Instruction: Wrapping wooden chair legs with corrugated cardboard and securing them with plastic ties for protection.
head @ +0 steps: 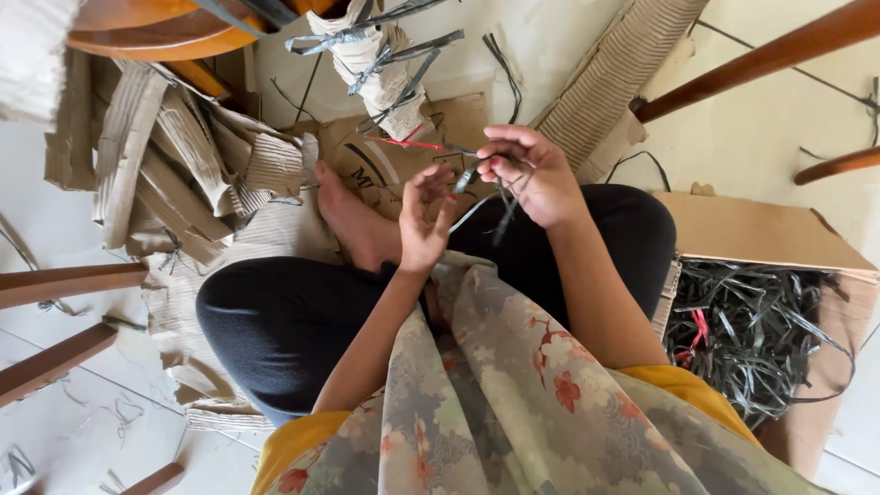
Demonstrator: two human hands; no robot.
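View from above of a person sitting cross-legged on a pale tiled floor (779,119), in black trousers, with a flowered scarf (513,403) draped down the lap; a bare foot (353,220) shows just left of the hands.

The right hand (536,174) is raised in the middle of the scene, its fingers pinched narrowly around thin dark strips (500,197), which hang down from the grip; the left hand (423,215) sits just beside it on the left, fingers loosely curled and partly spread, its fingertips near the end of one strip; whether it actually grips the strip cannot be told.

Beyond the hands, on the far side, lies a rolled bundle of pale paper (380,64) bound with dark strips, resting on a flat piece of brown cardboard (367,151); a short red piece (408,143) lies at its near end.

To the left, torn corrugated cardboard scraps (174,156) are heaped on the floor; a long ribbed cardboard sheet (614,82) lies far right.

At the right, near the person's knee, an open cardboard box (761,229) holds a tangled mass of dark strips (752,321).

Wooden chair legs (761,55) cross the edges of the view.
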